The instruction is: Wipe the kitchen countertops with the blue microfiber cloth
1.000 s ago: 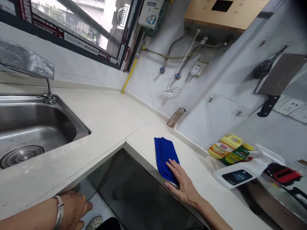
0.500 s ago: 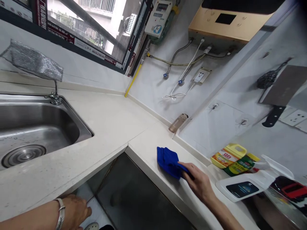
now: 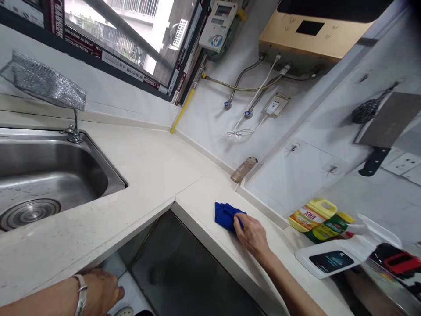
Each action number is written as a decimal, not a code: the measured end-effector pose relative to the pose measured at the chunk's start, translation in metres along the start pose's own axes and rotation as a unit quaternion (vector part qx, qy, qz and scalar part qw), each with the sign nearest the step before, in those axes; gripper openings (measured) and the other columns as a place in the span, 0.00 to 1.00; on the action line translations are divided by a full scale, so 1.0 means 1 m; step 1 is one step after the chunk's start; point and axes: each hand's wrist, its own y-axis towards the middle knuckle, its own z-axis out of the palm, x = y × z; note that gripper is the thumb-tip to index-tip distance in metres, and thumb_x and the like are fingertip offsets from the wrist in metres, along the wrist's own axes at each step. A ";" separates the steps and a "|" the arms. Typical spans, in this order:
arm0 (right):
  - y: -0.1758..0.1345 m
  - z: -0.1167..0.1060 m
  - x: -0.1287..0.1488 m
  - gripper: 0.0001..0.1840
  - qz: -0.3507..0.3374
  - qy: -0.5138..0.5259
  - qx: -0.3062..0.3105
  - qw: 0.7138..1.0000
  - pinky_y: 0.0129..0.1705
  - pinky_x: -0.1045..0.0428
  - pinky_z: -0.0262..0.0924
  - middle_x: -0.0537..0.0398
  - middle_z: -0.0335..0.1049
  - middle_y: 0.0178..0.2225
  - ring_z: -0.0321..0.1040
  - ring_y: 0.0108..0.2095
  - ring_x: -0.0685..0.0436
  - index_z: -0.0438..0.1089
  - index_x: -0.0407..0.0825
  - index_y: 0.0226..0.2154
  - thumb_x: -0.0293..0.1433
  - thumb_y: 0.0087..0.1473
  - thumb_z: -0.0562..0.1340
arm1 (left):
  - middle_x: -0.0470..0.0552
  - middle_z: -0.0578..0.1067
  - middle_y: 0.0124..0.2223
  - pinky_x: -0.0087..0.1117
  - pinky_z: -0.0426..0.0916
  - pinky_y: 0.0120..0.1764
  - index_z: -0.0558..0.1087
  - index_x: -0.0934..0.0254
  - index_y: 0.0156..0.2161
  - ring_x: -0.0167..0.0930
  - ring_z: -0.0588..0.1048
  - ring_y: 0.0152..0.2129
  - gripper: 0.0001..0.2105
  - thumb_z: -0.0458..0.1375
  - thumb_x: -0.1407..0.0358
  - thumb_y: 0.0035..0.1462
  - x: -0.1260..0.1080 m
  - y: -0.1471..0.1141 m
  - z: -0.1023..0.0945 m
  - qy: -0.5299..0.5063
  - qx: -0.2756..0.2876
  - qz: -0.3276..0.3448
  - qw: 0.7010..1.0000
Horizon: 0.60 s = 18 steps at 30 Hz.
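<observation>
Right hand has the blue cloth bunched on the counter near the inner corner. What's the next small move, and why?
Probably push the blue cloth on toward the corner seam of the white counter. The right hand grips it bunched, pressed on the counter close to the front edge, and bare counter lies ahead up to the sink. The left hand hangs below the counter edge, out of the way.

1. The pale speckled stone countertop [image 3: 144, 175] looks smooth with a soft, low sheen.
2. The brushed stainless-steel sink [image 3: 49, 175] is glossy metal, with a ridged drain ring.
3. The bright blue soft cloth [image 3: 225, 216] is matt and bunched under the right hand [image 3: 251, 232].
4. The silver mesh scouring cloth [image 3: 46, 81] glitters, rough-textured.
5. The white plastic spray bottle [image 3: 342, 254] is smooth and shiny.
6. The left hand [image 3: 100, 292] wears a polished metal bangle [image 3: 80, 294].
</observation>
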 end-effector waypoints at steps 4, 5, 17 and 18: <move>-0.007 0.012 0.010 0.23 0.038 0.057 0.009 0.998 0.47 0.42 0.67 0.45 0.75 0.45 0.73 0.44 0.36 0.71 0.47 0.48 0.39 0.64 0.47 | 0.71 0.79 0.42 0.55 0.71 0.39 0.75 0.67 0.54 0.56 0.78 0.38 0.19 0.55 0.65 0.61 -0.010 0.004 -0.021 0.056 0.083 0.007 0.995; -0.004 0.015 0.009 0.23 0.037 0.080 0.006 0.996 0.49 0.41 0.67 0.45 0.75 0.46 0.72 0.46 0.36 0.70 0.47 0.49 0.39 0.63 0.47 | 0.71 0.79 0.41 0.55 0.72 0.39 0.75 0.67 0.54 0.57 0.78 0.38 0.19 0.55 0.64 0.60 -0.010 0.004 -0.020 0.055 0.082 0.004 0.995; 0.058 0.028 -0.005 0.30 0.136 0.441 -0.080 0.884 0.54 0.38 0.68 0.40 0.73 0.51 0.73 0.50 0.35 0.67 0.46 0.53 0.50 0.56 0.59 | 0.68 0.79 0.42 0.53 0.70 0.41 0.78 0.66 0.51 0.55 0.78 0.39 0.18 0.57 0.67 0.55 -0.013 0.003 -0.030 -0.010 0.099 -0.029 0.995; 0.056 0.029 -0.007 0.29 0.144 0.415 -0.097 0.893 0.54 0.37 0.67 0.39 0.74 0.50 0.73 0.49 0.35 0.68 0.45 0.52 0.50 0.57 0.57 | 0.69 0.79 0.42 0.53 0.70 0.41 0.78 0.67 0.50 0.55 0.78 0.40 0.18 0.58 0.67 0.55 -0.015 0.003 -0.035 -0.015 0.106 -0.030 0.994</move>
